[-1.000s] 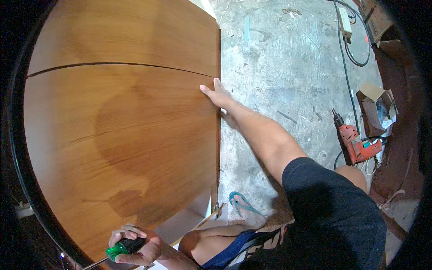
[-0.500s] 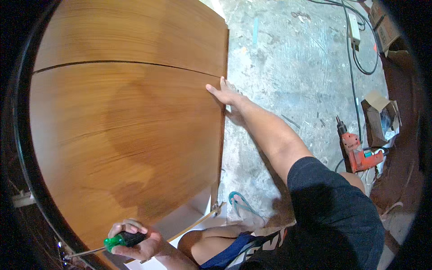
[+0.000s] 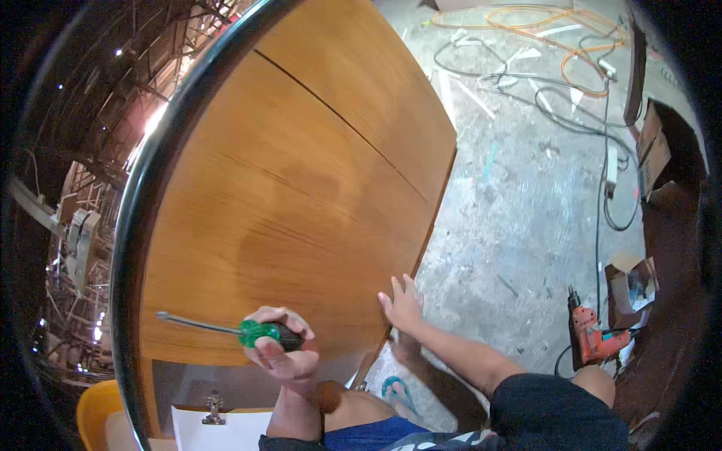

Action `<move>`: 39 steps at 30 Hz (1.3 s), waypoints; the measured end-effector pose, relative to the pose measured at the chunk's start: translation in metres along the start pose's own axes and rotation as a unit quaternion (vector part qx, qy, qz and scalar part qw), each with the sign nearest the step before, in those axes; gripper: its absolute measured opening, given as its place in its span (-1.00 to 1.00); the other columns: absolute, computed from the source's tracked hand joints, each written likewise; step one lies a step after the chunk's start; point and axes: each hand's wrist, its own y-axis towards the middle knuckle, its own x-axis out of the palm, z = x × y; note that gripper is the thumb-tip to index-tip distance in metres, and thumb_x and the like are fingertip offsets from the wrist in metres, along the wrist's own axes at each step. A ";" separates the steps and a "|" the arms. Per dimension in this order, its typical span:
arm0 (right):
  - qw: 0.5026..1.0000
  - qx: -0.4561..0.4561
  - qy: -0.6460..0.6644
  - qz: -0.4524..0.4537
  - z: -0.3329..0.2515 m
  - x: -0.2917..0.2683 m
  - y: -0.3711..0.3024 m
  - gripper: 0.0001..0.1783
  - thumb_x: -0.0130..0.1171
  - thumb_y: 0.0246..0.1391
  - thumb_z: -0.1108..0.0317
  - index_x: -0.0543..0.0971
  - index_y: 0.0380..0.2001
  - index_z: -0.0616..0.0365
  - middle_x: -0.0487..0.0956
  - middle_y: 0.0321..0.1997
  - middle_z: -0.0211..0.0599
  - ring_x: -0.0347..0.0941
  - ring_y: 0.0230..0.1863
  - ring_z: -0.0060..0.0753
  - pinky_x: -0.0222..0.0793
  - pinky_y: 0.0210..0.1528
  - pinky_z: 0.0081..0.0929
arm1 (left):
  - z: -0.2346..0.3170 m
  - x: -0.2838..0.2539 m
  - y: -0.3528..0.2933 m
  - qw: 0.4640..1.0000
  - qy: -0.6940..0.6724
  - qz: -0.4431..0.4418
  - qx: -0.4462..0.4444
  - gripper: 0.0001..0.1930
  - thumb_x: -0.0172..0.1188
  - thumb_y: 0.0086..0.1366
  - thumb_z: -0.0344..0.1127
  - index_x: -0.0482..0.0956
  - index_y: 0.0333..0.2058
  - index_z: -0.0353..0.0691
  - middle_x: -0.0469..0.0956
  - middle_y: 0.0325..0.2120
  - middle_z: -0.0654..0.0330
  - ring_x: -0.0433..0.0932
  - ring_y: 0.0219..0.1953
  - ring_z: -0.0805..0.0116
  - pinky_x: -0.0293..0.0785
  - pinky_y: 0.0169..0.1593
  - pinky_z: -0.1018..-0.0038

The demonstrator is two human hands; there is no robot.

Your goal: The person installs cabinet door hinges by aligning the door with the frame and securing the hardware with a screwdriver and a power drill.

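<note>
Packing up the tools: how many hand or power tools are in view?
2. A green-handled screwdriver is in the left hand; a red power drill lies on the concrete floor at right. Others may be hidden.

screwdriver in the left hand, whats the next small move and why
Probably swing the screwdriver tip down toward the metal hinge below the wooden panel: the left hand holds it level, touching nothing, while the right hand braces the panel's edge.

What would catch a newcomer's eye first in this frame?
The big brown wooden panel fills the middle of the view. In front of it the left hand grips a green-handled screwdriver, while the right hand rests flat on the panel's right edge. A red power drill lies on the concrete floor, lower right.
</note>
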 end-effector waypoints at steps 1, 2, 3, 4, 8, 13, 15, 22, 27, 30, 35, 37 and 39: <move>0.998 -0.024 -0.037 0.041 -0.008 -0.006 -0.003 -0.13 0.03 0.29 -0.20 0.18 0.44 0.18 0.06 0.50 0.27 -0.03 0.51 0.28 -0.05 0.47 0.17 | -0.004 -0.001 -0.001 1.000 -0.009 -0.022 -0.012 -0.37 0.10 0.37 0.30 0.45 -0.20 -0.31 0.37 -0.50 0.18 0.42 -0.59 0.44 0.32 -0.65 0.60; 0.997 -0.031 -0.049 0.051 -0.018 -0.011 0.001 -0.13 0.03 0.29 -0.20 0.18 0.44 0.18 0.06 0.50 0.27 -0.03 0.51 0.28 -0.05 0.47 0.17 | -0.006 -0.001 -0.001 0.999 -0.017 -0.047 -0.023 -0.38 0.08 0.38 0.30 0.45 -0.19 -0.29 0.37 -0.48 0.20 0.42 -0.58 0.44 0.32 -0.65 0.58; 0.989 -0.081 -0.032 0.118 -0.025 -0.018 0.007 -0.21 0.07 0.28 -0.12 0.25 0.39 0.18 0.12 0.45 0.26 0.04 0.47 0.27 -0.01 0.44 0.16 | -0.007 0.004 0.000 0.996 -0.046 -0.075 -0.019 -0.42 0.13 0.39 0.23 0.46 -0.18 -0.32 0.39 -0.49 0.18 0.44 -0.56 0.42 0.35 -0.62 0.56; 0.976 -0.132 -0.010 0.174 -0.035 -0.023 0.008 -0.28 0.11 0.28 -0.04 0.32 0.35 0.17 0.18 0.40 0.25 0.11 0.42 0.26 0.03 0.42 0.15 | -0.009 0.004 -0.002 0.996 -0.058 -0.068 -0.016 -0.42 0.13 0.39 0.23 0.46 -0.18 -0.32 0.39 -0.49 0.18 0.44 -0.56 0.42 0.35 -0.62 0.56; 0.940 -0.191 0.023 0.282 -0.087 -0.075 0.058 -0.30 0.19 0.24 0.08 0.31 0.33 0.19 0.22 0.36 0.25 0.13 0.40 0.26 0.05 0.41 0.11 | -0.016 0.001 -0.006 0.987 -0.098 -0.109 -0.067 -0.55 0.16 0.44 0.04 0.53 -0.20 -0.35 0.45 -0.52 0.17 0.47 -0.53 0.42 0.41 -0.55 0.52; 0.871 -0.320 -0.102 0.358 -0.144 -0.197 0.125 -0.48 0.22 0.20 0.14 0.49 0.16 0.16 0.39 0.22 0.07 0.32 0.26 0.16 0.23 0.30 0.02 | -0.026 0.010 -0.015 0.950 -0.107 -0.203 -0.213 -0.74 0.21 0.44 -0.17 0.57 -0.23 -0.30 0.50 -0.54 0.25 0.45 -0.52 0.51 0.40 -0.45 0.53; 0.893 -0.292 -0.156 0.304 -0.147 -0.238 0.140 -0.55 0.23 0.19 0.14 0.56 0.07 0.14 0.50 0.12 0.01 0.41 0.18 0.13 0.33 0.23 -0.04 | -0.033 0.013 -0.023 0.928 -0.093 -0.238 -0.271 -0.76 0.26 0.40 -0.20 0.57 -0.26 -0.30 0.49 -0.56 0.26 0.43 -0.52 0.56 0.36 -0.42 0.53; 0.908 -0.007 -0.405 -0.103 0.010 -0.311 0.154 -0.51 0.15 0.13 -0.06 0.72 -0.24 0.19 0.66 -0.05 0.11 0.61 -0.01 0.10 0.48 0.05 -0.08 | -0.075 0.009 -0.053 0.783 0.179 -0.540 -0.251 -0.49 0.29 0.27 0.12 0.65 -0.21 -0.32 0.65 -0.41 -0.03 0.65 -0.32 0.15 0.52 -0.18 0.21; 0.904 0.232 -0.346 -0.096 0.195 -0.412 0.102 -0.52 0.34 0.04 -0.05 0.73 -0.34 0.23 0.71 -0.37 -0.12 0.66 -0.36 -0.19 0.56 -0.22 -0.17 | -0.100 0.035 -0.077 0.588 0.253 -0.746 -0.183 -0.46 0.32 0.21 0.12 0.69 -0.11 -0.28 0.68 -0.22 -0.15 0.66 -0.13 -0.10 0.53 -0.05 0.13; 0.888 0.282 -0.331 -0.149 0.187 -0.378 0.089 -0.54 0.40 0.03 0.10 0.71 -0.20 0.32 0.71 -0.21 -0.01 0.67 -0.20 -0.09 0.61 -0.17 -0.08 | -0.100 -0.004 -0.081 0.473 0.317 -0.799 -0.191 -0.49 0.36 0.17 0.06 0.69 -0.12 -0.28 0.68 -0.20 -0.14 0.66 -0.11 -0.07 0.53 -0.03 0.15; 0.882 0.179 -0.435 0.008 0.206 -0.438 0.075 -0.58 0.34 0.06 0.08 0.72 -0.22 0.26 0.72 -0.18 0.00 0.67 -0.19 -0.11 0.57 -0.11 -0.17 | -0.080 0.009 -0.065 0.472 0.261 -0.820 -0.191 -0.48 0.35 0.17 0.08 0.69 -0.14 -0.31 0.68 -0.24 -0.16 0.66 -0.15 -0.08 0.52 -0.06 0.16; 0.881 0.211 -0.423 0.001 0.216 -0.452 0.074 -0.59 0.34 0.06 0.08 0.72 -0.24 0.25 0.72 -0.20 -0.02 0.67 -0.21 -0.12 0.56 -0.12 -0.18 | -0.077 0.015 -0.061 0.500 0.262 -0.803 -0.194 -0.46 0.36 0.17 0.11 0.69 -0.16 -0.33 0.68 -0.28 -0.17 0.66 -0.20 -0.07 0.52 -0.09 0.15; 0.883 0.238 -0.405 -0.015 0.221 -0.445 0.075 -0.60 0.34 0.05 0.08 0.72 -0.26 0.24 0.73 -0.22 -0.04 0.66 -0.22 -0.13 0.56 -0.13 -0.18 | -0.081 0.012 -0.060 0.501 0.263 -0.799 -0.202 -0.45 0.36 0.16 0.11 0.69 -0.16 -0.33 0.68 -0.28 -0.17 0.66 -0.21 -0.07 0.52 -0.10 0.15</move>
